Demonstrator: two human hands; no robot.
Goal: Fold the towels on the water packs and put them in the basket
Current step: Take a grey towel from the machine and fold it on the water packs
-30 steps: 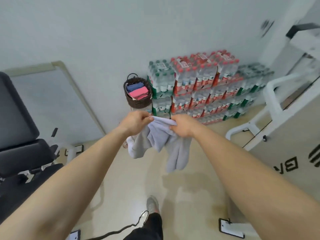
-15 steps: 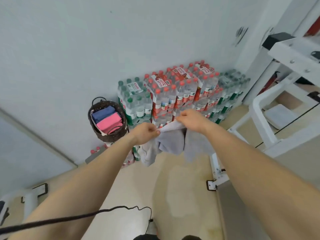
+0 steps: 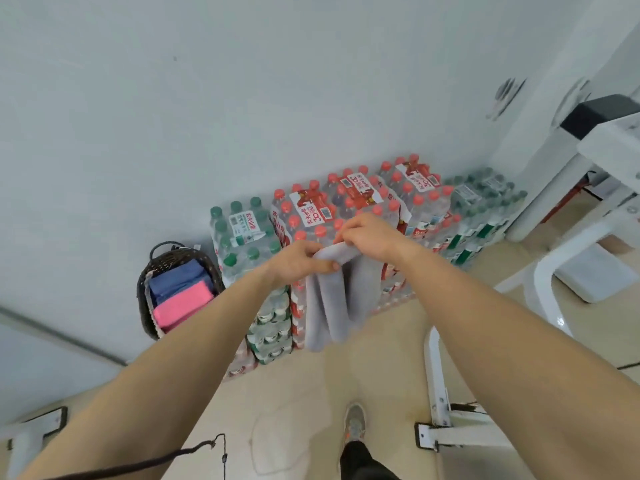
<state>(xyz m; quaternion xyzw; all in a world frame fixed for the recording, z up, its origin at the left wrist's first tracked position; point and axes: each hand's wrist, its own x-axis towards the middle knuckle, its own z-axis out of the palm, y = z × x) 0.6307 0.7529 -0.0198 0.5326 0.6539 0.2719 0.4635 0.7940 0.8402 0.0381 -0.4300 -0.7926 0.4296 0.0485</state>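
While left hand and right hand fingers pinch its top, towel hangs below.

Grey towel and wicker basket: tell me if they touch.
Apart. Head view: the grey towel hangs clear of the wicker basket, with green-capped water packs showing between them.

I saw my left grip and right grip pinching the top edge of a grey towel, which hung in folds before the stacked water packs. At nine o'clock of the packs stood a dark wicker basket, holding a blue towel and a pink towel.
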